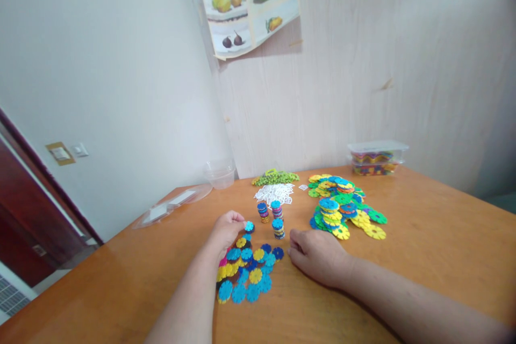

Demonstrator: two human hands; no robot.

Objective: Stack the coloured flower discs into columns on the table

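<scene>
My left hand (228,230) reaches over the near pile with its thumb and fingertips closed at the edge of a light-blue snowflake disc (249,226). A dark disc shows just under that one. Below lies a loose spread of notched snowflake discs (252,276) in blue, yellow, navy and pink, partly hidden by my left wrist. Three small upright stacks of discs stand beyond: one navy-topped (263,212), one blue-topped at the back (277,209) and one nearer (278,228). My right hand (316,254) rests curled on the table, right of the nearest stack, with nothing visible in it.
Larger green, yellow and blue discs (342,207) are heaped at the right. White lattice pieces (274,193) and green pieces (276,177) lie at the back. A clear tub (220,173), a clear lid (173,205) and lidded boxes (377,158) stand along the wooden table's (435,231) far side.
</scene>
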